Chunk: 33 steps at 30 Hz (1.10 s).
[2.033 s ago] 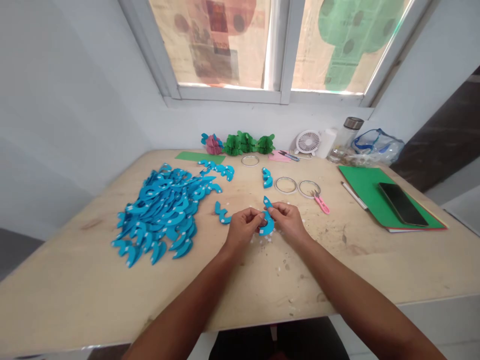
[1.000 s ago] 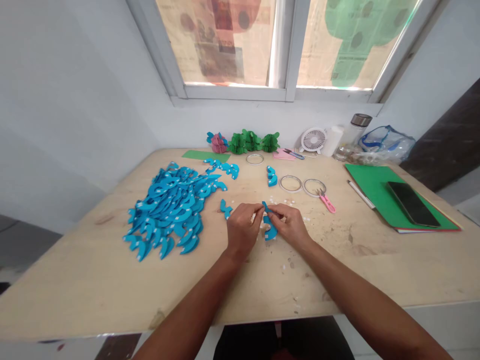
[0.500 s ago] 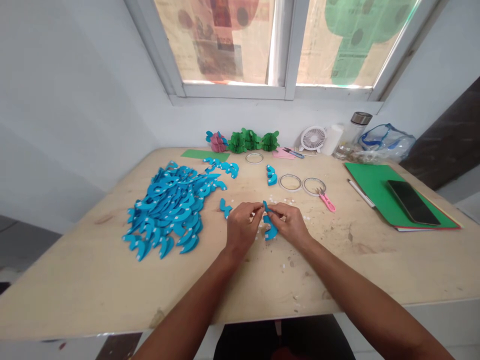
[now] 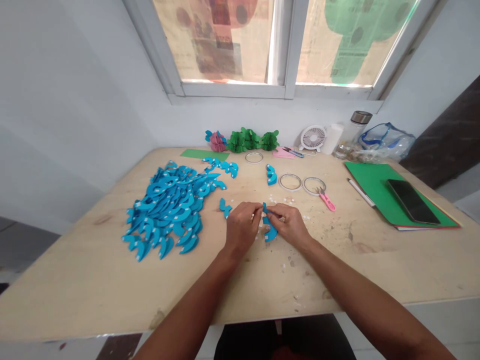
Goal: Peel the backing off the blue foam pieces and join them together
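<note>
Between my two hands is a blue paper cutout (image 4: 270,233), curved, with small white squares on it. My right hand (image 4: 288,223) pinches its upper part between thumb and fingers. My left hand (image 4: 243,225) is closed with its fingertips at the same upper end; what exactly lies between them is too small to see. Another blue cutout (image 4: 225,207) lies just left of my left hand, partly hidden by it. Tiny white paper bits (image 4: 287,200) are scattered on the wood around the hands. A large pile of blue cutouts (image 4: 168,205) spreads over the table's left side.
Two tape rolls (image 4: 290,182) and pink-handled snips (image 4: 327,200) lie beyond my right hand. A phone (image 4: 412,201) rests on a green folder (image 4: 369,180) at right, beside a pen (image 4: 360,192). Folded green paper figures (image 4: 249,140), a small fan (image 4: 313,138) and a bottle (image 4: 352,131) stand along the wall.
Almost nothing differs. Both hands stay at the upper end of the blue cutout, with only a slight shift of the fingers.
</note>
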### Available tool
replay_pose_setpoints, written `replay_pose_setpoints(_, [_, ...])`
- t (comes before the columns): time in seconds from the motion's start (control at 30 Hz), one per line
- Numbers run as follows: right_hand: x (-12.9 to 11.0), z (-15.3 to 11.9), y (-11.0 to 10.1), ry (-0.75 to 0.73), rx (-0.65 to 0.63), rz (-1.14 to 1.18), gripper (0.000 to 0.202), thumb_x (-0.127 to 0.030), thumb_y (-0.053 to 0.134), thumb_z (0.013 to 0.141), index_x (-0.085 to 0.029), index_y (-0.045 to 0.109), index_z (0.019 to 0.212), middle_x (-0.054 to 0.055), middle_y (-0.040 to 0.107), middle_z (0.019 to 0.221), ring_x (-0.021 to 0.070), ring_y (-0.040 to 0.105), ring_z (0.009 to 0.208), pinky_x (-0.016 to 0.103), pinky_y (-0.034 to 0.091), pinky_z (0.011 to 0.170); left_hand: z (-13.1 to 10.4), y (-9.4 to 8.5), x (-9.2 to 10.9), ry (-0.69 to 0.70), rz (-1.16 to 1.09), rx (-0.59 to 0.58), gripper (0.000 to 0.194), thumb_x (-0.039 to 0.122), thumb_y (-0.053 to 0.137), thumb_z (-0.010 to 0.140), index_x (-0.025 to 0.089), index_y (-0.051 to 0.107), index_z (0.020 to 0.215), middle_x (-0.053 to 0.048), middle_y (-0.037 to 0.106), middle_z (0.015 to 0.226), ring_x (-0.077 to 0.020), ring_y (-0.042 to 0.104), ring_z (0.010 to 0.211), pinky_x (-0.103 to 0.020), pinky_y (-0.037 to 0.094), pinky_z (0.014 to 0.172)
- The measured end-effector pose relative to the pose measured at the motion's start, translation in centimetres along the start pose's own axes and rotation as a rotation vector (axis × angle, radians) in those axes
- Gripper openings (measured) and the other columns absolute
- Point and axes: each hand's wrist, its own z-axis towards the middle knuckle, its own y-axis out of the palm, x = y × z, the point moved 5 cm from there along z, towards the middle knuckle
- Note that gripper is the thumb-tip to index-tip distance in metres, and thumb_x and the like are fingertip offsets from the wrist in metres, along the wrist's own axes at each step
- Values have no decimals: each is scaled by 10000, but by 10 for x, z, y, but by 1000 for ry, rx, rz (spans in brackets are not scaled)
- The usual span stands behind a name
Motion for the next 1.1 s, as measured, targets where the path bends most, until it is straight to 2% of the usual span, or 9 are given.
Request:
replay_pose_setpoints(0.2, [2,0,1,22,-12,38,186,-193,508,787,-187,690,827,33,645,731,138,566,661,236,405,609,0,1,-2,-31,2,-14,187,221,453,829,162,627,792,-50,668,759,-168,602,723,-274,446,671])
replay_pose_setpoints(0.47, [8,1,3,75,5,103,191,-228,511,783,-178,692,750,21,618,655,130,523,596,228,379,555,0,2,-4,-58,-25,-48,187,240,470,829,172,644,833,-45,684,793,-165,613,727,-270,448,671])
replay_pose_setpoints(0.83, [13,0,6,82,-4,73,188,-228,527,769,-182,699,829,20,644,684,133,548,612,229,384,565,-1,3,-1,8,57,-27,205,224,449,837,160,643,813,-65,678,773,-180,610,728,-281,447,663])
replay_pose_setpoints(1.1, [13,0,7,96,-15,120,185,-220,528,767,-184,702,820,24,661,726,138,566,646,229,399,586,-1,4,-4,-58,22,-31,190,226,447,818,161,624,794,-62,668,773,-172,603,710,-274,445,650])
